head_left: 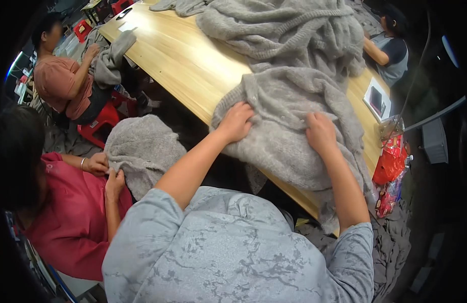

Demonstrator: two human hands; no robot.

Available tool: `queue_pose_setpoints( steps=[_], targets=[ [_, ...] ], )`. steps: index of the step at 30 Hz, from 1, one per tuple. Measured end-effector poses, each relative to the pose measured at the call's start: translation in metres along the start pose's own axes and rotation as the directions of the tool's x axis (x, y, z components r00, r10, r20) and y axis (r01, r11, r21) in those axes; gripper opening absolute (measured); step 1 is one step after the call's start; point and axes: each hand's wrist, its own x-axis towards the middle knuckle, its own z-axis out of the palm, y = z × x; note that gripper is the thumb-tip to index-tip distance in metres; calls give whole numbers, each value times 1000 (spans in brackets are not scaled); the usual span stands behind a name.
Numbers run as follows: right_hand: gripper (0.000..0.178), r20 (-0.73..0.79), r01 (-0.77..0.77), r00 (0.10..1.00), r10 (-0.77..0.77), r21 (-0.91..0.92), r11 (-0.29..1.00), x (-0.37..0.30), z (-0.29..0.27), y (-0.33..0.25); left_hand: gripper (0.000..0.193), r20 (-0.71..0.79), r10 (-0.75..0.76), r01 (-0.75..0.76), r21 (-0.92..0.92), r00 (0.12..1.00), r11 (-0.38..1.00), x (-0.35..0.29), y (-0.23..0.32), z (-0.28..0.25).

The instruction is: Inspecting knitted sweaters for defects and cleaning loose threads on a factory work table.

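A grey knitted sweater [284,146] lies spread over the near edge of the wooden table, its lower part hanging over that edge. Along a ribbed band across it show small pale dots that look like buttons. My left hand [236,122] is closed on the knit at the left, by the ribbed border, fingers bent into the fabric. To the right, my right hand [320,131] pinches a fold of the same sweater, thumb and fingers together. Both fingertips are partly hidden by the knit.
More grey knitwear [284,30] is heaped beyond the sweater on the table [168,55]. A phone [377,98] on a white pad and a red plastic bag [391,160] are at the right edge. Co-workers sit left and far right, one close by holding grey knitwear [142,151].
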Motion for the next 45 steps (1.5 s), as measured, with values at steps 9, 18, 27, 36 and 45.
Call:
queue_pose_setpoints(
  steps=[9,18,27,36,45],
  targets=[
    [28,-162,68,986,32,577,814,51,34,-76,30,60,8,-12,68,998,998,-22,27,-8],
    [20,39,-158,861,507,968,195,21,101,-45,31,-26,16,-15,17,1000,1000,-44,19,-4],
    [13,-99,-88,939,329,857,508,27,77,-67,28,26,-43,43,-3,999,999,-42,28,-13],
    [15,-26,-46,997,67,499,865,38,66,-88,25,41,-40,39,7,998,999,-41,29,-15],
    [12,288,-241,924,252,949,-204,34,41,-66,23,75,-58,63,-69,996,996,-35,24,-19]
  ],
)
